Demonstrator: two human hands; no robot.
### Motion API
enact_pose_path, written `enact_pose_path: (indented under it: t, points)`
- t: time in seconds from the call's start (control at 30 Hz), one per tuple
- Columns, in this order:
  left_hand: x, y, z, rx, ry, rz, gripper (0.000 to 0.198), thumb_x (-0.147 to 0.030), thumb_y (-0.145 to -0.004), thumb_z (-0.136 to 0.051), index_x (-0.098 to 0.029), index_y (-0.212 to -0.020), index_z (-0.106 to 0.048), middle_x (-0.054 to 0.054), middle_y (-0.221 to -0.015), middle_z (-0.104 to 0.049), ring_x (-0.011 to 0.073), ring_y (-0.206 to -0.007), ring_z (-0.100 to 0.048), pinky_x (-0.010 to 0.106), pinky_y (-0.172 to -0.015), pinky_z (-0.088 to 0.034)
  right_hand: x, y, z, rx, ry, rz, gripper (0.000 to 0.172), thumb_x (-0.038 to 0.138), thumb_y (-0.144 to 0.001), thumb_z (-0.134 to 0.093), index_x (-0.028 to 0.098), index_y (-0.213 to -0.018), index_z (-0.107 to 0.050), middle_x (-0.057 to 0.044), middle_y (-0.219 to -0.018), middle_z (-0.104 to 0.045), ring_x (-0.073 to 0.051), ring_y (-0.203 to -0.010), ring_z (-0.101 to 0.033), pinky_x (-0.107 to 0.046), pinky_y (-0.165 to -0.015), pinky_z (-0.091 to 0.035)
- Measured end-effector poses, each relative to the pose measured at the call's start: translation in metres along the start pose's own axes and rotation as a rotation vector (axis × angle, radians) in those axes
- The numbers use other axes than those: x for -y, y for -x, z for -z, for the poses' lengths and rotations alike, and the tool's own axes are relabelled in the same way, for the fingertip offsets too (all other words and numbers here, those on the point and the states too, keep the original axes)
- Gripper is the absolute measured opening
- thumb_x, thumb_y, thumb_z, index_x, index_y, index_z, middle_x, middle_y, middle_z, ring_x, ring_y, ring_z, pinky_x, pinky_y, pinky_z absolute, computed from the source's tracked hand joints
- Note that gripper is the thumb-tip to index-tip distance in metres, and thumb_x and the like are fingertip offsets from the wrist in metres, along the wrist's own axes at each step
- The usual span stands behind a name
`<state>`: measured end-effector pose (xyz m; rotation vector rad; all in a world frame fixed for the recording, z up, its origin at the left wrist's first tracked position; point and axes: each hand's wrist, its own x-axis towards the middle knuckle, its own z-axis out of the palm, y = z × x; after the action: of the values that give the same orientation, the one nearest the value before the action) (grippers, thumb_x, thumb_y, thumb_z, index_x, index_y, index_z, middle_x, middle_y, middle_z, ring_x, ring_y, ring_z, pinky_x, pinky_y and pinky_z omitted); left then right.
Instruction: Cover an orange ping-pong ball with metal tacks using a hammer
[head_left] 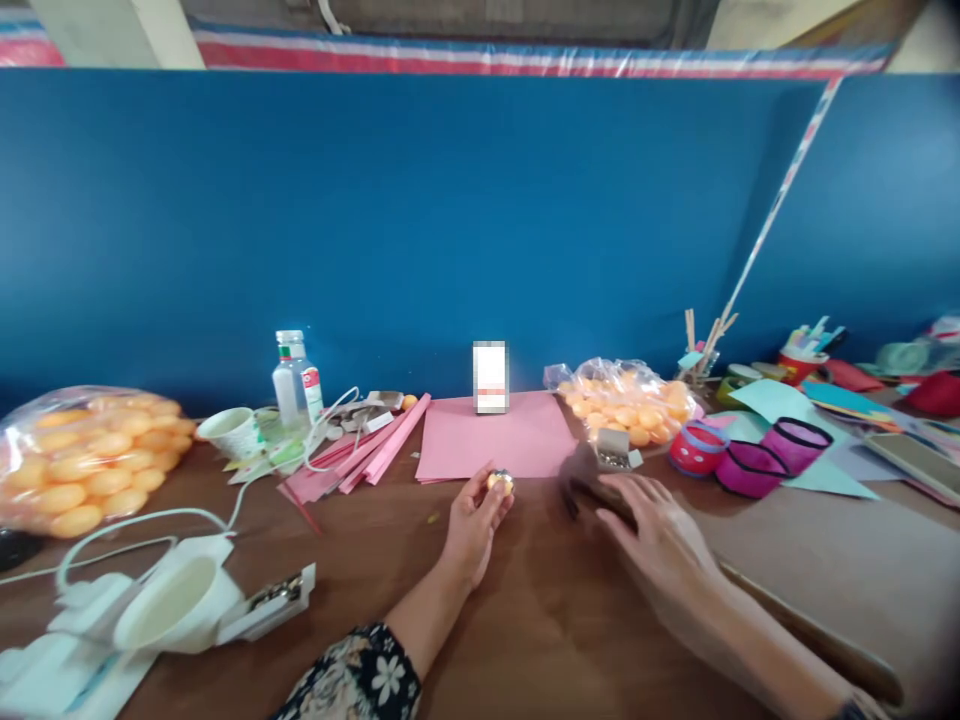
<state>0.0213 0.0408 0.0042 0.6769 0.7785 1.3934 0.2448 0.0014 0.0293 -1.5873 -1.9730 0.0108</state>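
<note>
Pinched in the fingertips of my left hand [474, 520] is a small orange ball [501, 483] with shiny metallic bits on it. My right hand [660, 525] is around the handle of a hammer [814, 635], with its thumb on the near side and fingers on the far side. The blurred dark hammer head [579, 482] points toward the middle of the table, and part of the handle is hidden under my hand and forearm. Just beyond both hands lie pink paper sheets [487, 440]. A small open box of metal pieces [615, 455] stands past the hammer head.
Clear bags of orange balls [97, 460] [630, 400] lie left and right. At front left are a white cup [176, 605], a box of metal pieces [277, 600] and a cable. Bottles [296, 385], pink strips [367, 450] and felt rings [754, 468] lie around. A blue partition [465, 220] stands behind.
</note>
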Motion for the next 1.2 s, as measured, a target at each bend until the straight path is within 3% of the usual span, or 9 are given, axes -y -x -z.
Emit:
enact_pose_path:
  t: [0.13, 0.3, 0.4, 0.5, 0.63, 0.77, 0.87, 1.03, 1.2]
  points:
    - [-0.001, 0.001, 0.0, -0.002, 0.002, 0.017, 0.039, -0.021, -0.067, -0.071, -0.021, -0.105, -0.061, 0.002, -0.091, -0.065, 0.0124, -0.084, -0.063, 0.026, -0.083, -0.046, -0.036, 0.003, 0.003, 0.185, 0.233, -0.058, 0.035, 0.03, -0.079, -0.051, 0.02, -0.112, -0.05, -0.01, -0.108, -0.057, -0.03, -0.094, -0.053, -0.043, -0.08, -0.044]
    - [0.0, 0.001, 0.001, 0.041, 0.002, 0.041, 0.041, -0.023, -0.07, -0.068, -0.022, -0.11, -0.058, 0.003, -0.092, -0.064, 0.0143, -0.081, -0.064, 0.028, -0.076, -0.05, -0.042, -0.006, -0.003, 0.33, 0.232, -0.021, 0.038, 0.021, -0.082, -0.041, 0.02, -0.12, -0.046, -0.011, -0.104, -0.058, -0.028, -0.093, -0.055, -0.041, -0.081, -0.043]
    - [0.0, 0.001, 0.001, 0.047, 0.0, 0.039, 0.044, -0.022, -0.07, -0.068, -0.025, -0.113, -0.056, 0.002, -0.095, -0.064, 0.0138, -0.082, -0.064, 0.026, -0.074, -0.05, -0.04, -0.011, 0.0, 0.349, 0.122, -0.043, 0.038, 0.024, -0.084, -0.039, 0.018, -0.12, -0.045, -0.013, -0.107, -0.057, -0.027, -0.096, -0.055, -0.042, -0.084, -0.041]
    - [0.0, 0.0, 0.001, 0.032, 0.009, 0.035, 0.045, -0.02, -0.071, -0.067, -0.025, -0.114, -0.056, 0.001, -0.096, -0.065, 0.0121, -0.085, -0.063, 0.025, -0.08, -0.048, -0.028, -0.011, 0.01, 0.316, -0.125, -0.109, 0.031, 0.03, -0.086, -0.037, 0.017, -0.111, -0.049, -0.011, -0.102, -0.058, -0.025, -0.093, -0.055, -0.039, -0.082, -0.043]
    - [0.0, -0.002, 0.0, 0.026, -0.022, 0.046, 0.046, -0.018, -0.07, -0.068, -0.022, -0.114, -0.056, 0.002, -0.097, -0.066, 0.0121, -0.088, -0.062, 0.026, -0.087, -0.045, 0.011, -0.003, 0.025, 0.34, -0.627, -0.383, 0.028, 0.041, -0.089, -0.032, 0.018, -0.087, -0.047, -0.002, -0.076, -0.055, -0.014, -0.06, -0.052, -0.025, -0.052, -0.044]
    - [0.002, -0.002, 0.001, 0.022, -0.039, 0.051, 0.044, -0.018, -0.068, -0.07, -0.023, -0.11, -0.058, 0.001, -0.095, -0.067, 0.013, -0.085, -0.064, 0.026, -0.083, -0.047, 0.044, 0.005, 0.037, 0.437, -0.926, -0.464, 0.024, 0.042, -0.089, -0.036, 0.019, -0.082, -0.043, 0.003, -0.072, -0.048, -0.008, -0.053, -0.047, -0.022, -0.05, -0.042]
    - [0.003, -0.001, 0.003, 0.032, -0.026, 0.043, 0.043, -0.018, -0.068, -0.069, -0.025, -0.11, -0.058, 0.001, -0.093, -0.067, 0.013, -0.084, -0.064, 0.026, -0.079, -0.049, 0.054, 0.008, 0.04, 0.49, -0.857, -0.401, 0.023, 0.04, -0.09, -0.036, 0.02, -0.081, -0.043, 0.002, -0.073, -0.05, -0.009, -0.056, -0.052, -0.024, -0.056, -0.045]
    - [0.002, 0.0, 0.001, 0.058, -0.01, 0.046, 0.042, -0.02, -0.07, -0.068, -0.026, -0.111, -0.059, 0.001, -0.095, -0.068, 0.0123, -0.085, -0.063, 0.026, -0.082, -0.048, 0.058, 0.008, 0.029, 0.408, -0.573, -0.357, 0.021, 0.037, -0.09, -0.036, 0.02, -0.08, -0.042, 0.003, -0.07, -0.05, -0.009, -0.057, -0.05, -0.023, -0.059, -0.043]
    - [-0.001, -0.001, -0.001, 0.08, -0.007, 0.074, 0.045, -0.018, -0.069, -0.068, -0.025, -0.112, -0.059, 0.002, -0.101, -0.067, 0.0146, -0.09, -0.063, 0.029, -0.087, -0.045, 0.057, 0.004, 0.023, 0.436, -0.622, -0.344, 0.023, 0.037, -0.091, -0.035, 0.019, -0.078, -0.043, 0.003, -0.067, -0.05, -0.008, -0.052, -0.048, -0.021, -0.053, -0.041]
